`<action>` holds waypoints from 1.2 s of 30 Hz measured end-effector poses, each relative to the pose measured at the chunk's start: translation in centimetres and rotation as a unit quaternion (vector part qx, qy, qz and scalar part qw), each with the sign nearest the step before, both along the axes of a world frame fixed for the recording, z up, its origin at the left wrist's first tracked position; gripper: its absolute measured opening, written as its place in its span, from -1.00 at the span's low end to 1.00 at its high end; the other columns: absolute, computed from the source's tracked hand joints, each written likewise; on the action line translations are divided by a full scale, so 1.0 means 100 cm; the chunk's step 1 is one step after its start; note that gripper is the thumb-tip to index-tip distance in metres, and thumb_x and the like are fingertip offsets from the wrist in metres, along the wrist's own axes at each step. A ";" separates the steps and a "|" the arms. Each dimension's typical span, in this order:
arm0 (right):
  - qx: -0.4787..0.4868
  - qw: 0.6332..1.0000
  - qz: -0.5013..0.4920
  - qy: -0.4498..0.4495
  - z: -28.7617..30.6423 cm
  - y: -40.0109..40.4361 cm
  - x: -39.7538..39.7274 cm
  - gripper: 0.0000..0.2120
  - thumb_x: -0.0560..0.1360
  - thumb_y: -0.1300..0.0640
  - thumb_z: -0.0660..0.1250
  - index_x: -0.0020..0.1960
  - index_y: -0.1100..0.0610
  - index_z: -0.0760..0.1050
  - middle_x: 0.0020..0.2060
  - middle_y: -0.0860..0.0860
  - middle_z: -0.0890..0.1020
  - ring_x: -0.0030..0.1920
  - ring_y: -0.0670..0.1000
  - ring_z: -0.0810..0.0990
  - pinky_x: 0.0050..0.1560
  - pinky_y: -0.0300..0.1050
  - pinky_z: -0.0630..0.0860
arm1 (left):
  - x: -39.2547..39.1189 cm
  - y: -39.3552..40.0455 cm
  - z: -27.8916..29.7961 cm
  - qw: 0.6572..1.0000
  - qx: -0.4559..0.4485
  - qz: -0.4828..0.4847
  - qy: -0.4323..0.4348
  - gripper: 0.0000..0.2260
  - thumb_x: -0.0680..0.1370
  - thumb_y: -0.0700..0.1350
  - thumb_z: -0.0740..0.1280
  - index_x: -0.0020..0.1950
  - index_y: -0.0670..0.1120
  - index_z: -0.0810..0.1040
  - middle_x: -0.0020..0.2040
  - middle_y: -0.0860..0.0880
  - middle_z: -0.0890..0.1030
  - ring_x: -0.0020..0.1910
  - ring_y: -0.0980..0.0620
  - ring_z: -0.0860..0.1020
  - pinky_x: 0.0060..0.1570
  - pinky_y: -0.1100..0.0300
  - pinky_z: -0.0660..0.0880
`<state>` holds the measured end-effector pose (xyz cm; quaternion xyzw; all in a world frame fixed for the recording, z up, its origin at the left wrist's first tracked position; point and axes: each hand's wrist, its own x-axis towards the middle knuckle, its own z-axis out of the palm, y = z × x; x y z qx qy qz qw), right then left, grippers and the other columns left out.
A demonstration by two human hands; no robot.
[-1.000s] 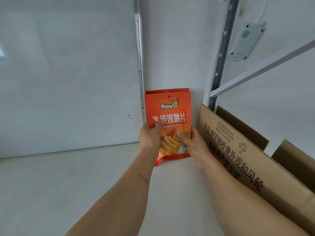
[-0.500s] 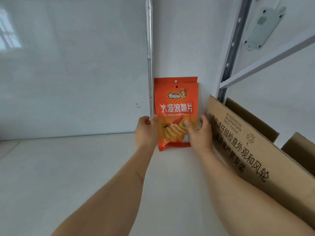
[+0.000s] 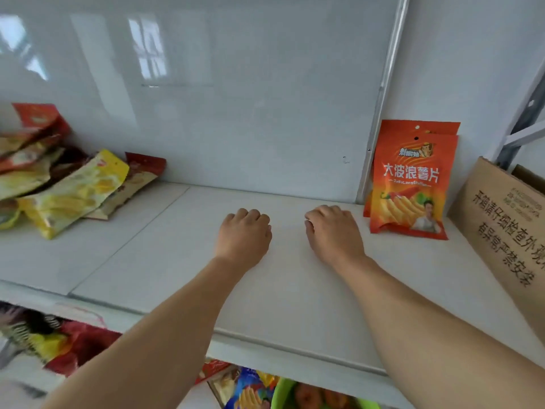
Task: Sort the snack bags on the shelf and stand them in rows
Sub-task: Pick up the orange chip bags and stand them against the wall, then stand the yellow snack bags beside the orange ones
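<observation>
Two orange chip bags (image 3: 410, 184) stand upright, one behind the other, against the back wall at the right end of the white shelf (image 3: 177, 261). My right hand (image 3: 333, 231) hovers just left of them, apart from them, fingers curled with nothing in it. My left hand (image 3: 243, 234) is beside it over the shelf's middle, fingers also curled and holding nothing. A loose pile of yellow and red snack bags (image 3: 67, 190) lies flat at the shelf's left end.
A brown cardboard box (image 3: 507, 225) with printed characters stands right of the orange bags. A glossy white board forms the back wall. Below the shelf's front edge lie more snack bags (image 3: 59, 340) and a green bowl (image 3: 283, 394).
Both hands have let go of the front orange bag and pulled back to the left. The bag stays standing. The view has swung left, so the pile of bags shows.
</observation>
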<state>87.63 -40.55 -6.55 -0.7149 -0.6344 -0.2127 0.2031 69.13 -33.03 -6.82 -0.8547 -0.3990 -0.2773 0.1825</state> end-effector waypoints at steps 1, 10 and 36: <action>-0.010 1.000 0.015 -0.003 0.002 0.007 -0.018 -0.77 0.61 0.11 0.21 0.12 0.12 0.61 0.05 0.04 0.64 0.08 0.16 0.56 0.08 0.02 0.40 | -0.019 0.003 0.002 1.000 0.006 0.007 0.005 -0.85 0.37 -0.16 0.55 -0.33 -0.11 0.61 -0.37 -0.04 0.59 -0.39 -0.13 0.56 -0.40 0.12 0.45; -0.033 0.996 0.081 0.027 0.009 0.088 -0.192 -0.70 0.65 0.08 0.10 0.24 0.07 0.55 0.17 0.01 0.60 0.18 0.10 0.51 0.14 -0.03 0.37 | -0.198 0.053 0.017 0.997 0.026 0.064 -0.028 -0.86 0.40 -0.14 0.52 -0.31 -0.11 0.61 -0.35 -0.05 0.60 -0.35 -0.14 0.58 -0.39 0.11 0.45; 0.122 0.798 -0.013 0.591 0.032 0.310 -0.429 -0.85 0.53 0.02 0.39 -0.03 0.11 0.57 -0.11 0.02 0.65 0.02 0.15 0.64 -0.08 -0.07 0.49 | -0.429 0.265 0.064 0.880 -0.347 0.042 -0.323 -0.42 0.57 0.25 0.28 0.49 -0.03 0.38 0.41 0.00 0.48 0.33 -0.03 0.47 0.19 0.07 0.45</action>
